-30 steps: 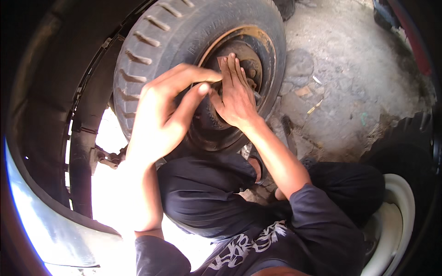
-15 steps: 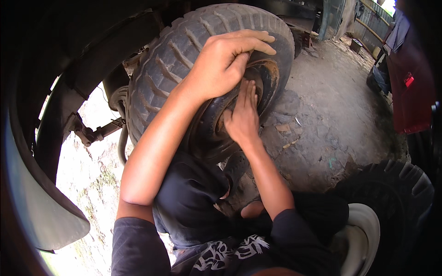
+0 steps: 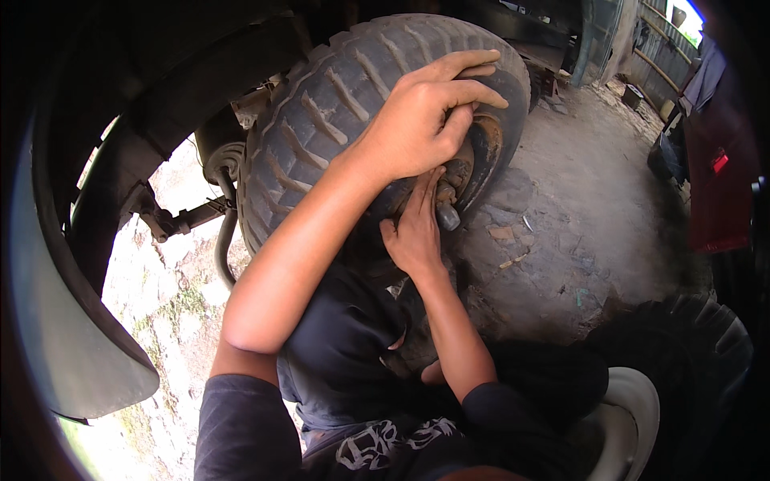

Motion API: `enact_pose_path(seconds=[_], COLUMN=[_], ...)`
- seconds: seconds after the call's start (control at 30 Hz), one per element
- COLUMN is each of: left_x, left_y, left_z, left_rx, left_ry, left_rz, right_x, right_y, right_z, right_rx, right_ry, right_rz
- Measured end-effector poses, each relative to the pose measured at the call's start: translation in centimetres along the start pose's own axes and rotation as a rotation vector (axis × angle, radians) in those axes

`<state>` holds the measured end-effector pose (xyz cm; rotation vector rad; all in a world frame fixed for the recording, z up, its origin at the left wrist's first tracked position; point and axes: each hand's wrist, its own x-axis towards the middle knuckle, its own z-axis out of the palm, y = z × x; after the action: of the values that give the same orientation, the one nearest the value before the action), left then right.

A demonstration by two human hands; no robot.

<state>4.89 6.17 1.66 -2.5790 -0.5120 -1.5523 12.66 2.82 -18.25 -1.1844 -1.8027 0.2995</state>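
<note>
A large, worn tyre (image 3: 313, 120) with chunky tread stands in front of me, on a rusty rim (image 3: 488, 144). My left hand (image 3: 437, 112) lies over its outer sidewall near the top of the rim, fingers stretched out and the thumb bent below them. Nothing shows in its grasp, though its palm side is hidden. Lower down, my right hand (image 3: 417, 232) reaches into the wheel centre, its fingers straight and together and its thumb apart. The fingertips are beside a dirty hub (image 3: 447, 215) that juts from the rim; whether they touch it is hard to tell.
Behind me on the right lies another tyre (image 3: 682, 353) with a pale wheel rim (image 3: 638, 409). A dark red panel (image 3: 722, 192) stands at the right. The vehicle's dark underbody and a curved pipe (image 3: 224, 248) are at the left. Small debris (image 3: 501, 232) litters the ground.
My view has shifted, so the scene sits slightly lower and further right. My right hand has moved down and left against the wheel, and the jutting hub now shows.
</note>
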Motion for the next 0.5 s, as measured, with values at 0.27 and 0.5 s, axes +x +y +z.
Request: enact_pose_path(seconds=[0.27, 0.5], left_x=[-0.5, -0.3], left_y=[0.3, 0.3], left_z=[0.7, 0.5], left_rx=[-0.013, 0.029], left_ry=[0.067, 0.069], left_rz=[0.023, 0.021], right_x=[-0.9, 1.2], right_y=[-0.3, 2.2], right_z=[0.5, 0.6], right_rx=[0.064, 0.162], right_ry=[0.014, 0.048], right_rz=[-0.020, -0.004])
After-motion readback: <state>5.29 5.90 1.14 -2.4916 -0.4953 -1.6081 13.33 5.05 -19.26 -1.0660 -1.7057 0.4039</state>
